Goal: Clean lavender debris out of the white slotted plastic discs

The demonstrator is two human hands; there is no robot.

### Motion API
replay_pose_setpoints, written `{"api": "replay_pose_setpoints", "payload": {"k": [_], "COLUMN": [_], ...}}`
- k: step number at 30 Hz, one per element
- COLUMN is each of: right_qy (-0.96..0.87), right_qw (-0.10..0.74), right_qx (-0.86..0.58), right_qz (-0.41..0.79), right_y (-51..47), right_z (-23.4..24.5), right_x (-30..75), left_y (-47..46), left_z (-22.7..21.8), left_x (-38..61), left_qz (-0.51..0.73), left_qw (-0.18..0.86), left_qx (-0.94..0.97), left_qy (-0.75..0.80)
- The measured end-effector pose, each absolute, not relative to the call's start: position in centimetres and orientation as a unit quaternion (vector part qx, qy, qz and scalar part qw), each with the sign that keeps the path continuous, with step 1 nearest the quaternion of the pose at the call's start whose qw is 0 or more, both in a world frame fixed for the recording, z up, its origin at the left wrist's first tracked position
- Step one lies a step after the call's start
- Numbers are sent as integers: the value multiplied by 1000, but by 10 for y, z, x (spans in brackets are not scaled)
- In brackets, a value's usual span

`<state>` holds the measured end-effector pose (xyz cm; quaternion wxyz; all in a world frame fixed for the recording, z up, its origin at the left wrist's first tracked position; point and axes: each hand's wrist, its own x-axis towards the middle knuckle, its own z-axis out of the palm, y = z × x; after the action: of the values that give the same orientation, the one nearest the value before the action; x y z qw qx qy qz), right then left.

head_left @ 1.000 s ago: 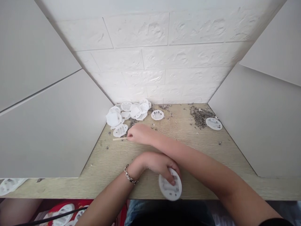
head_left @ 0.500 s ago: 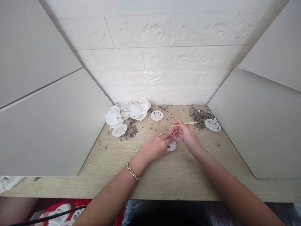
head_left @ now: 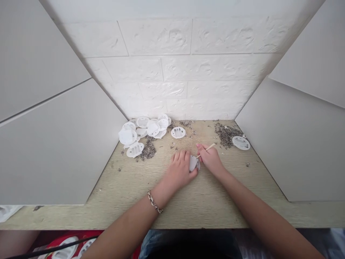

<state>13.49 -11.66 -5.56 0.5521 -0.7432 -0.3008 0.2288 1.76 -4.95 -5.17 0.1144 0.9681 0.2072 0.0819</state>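
In the head view my left hand [head_left: 181, 167] presses on a round white plastic battery-compartment piece [head_left: 193, 162] on the table, its thumb along the near edge and the fingers across the left side. My right hand [head_left: 212, 160] is closed around a thin pale wooden stick [head_left: 210, 146]. The stick slants down to the left, and its lower end meets the upper right part of the round piece. Part of that piece is hidden under my left hand.
A heap of similar white pieces [head_left: 128, 136] lies back left by small metal parts [head_left: 148, 148]. Single pieces lie back centre [head_left: 178, 132] and right [head_left: 241, 142], the latter beside another metal-parts pile [head_left: 227, 135]. Grey panels [head_left: 54, 151] flank the table; a brick-patterned wall [head_left: 167, 68] closes the back.
My right hand has turned and brought the stick from nearly level to slanting, its end down at the round piece. My left hand has shifted from the piece's far edge to lie over its left side.
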Motion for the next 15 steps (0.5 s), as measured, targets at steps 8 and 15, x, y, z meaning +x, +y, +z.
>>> {"api": "replay_pose_setpoints", "payload": {"k": [8, 15], "right_qy": [-330, -330], "right_qw": [531, 523], "right_qx": [-759, -769], "right_qz": [185, 162], "right_y": [-118, -118], "right_z": [-64, -65], "right_x": [133, 134], "left_y": [-51, -52], "left_z": [-58, -58], "left_x": [20, 20], "left_qz": [55, 45], "left_qw": [172, 172], "left_qx": [962, 962], "left_qy": [206, 207]}}
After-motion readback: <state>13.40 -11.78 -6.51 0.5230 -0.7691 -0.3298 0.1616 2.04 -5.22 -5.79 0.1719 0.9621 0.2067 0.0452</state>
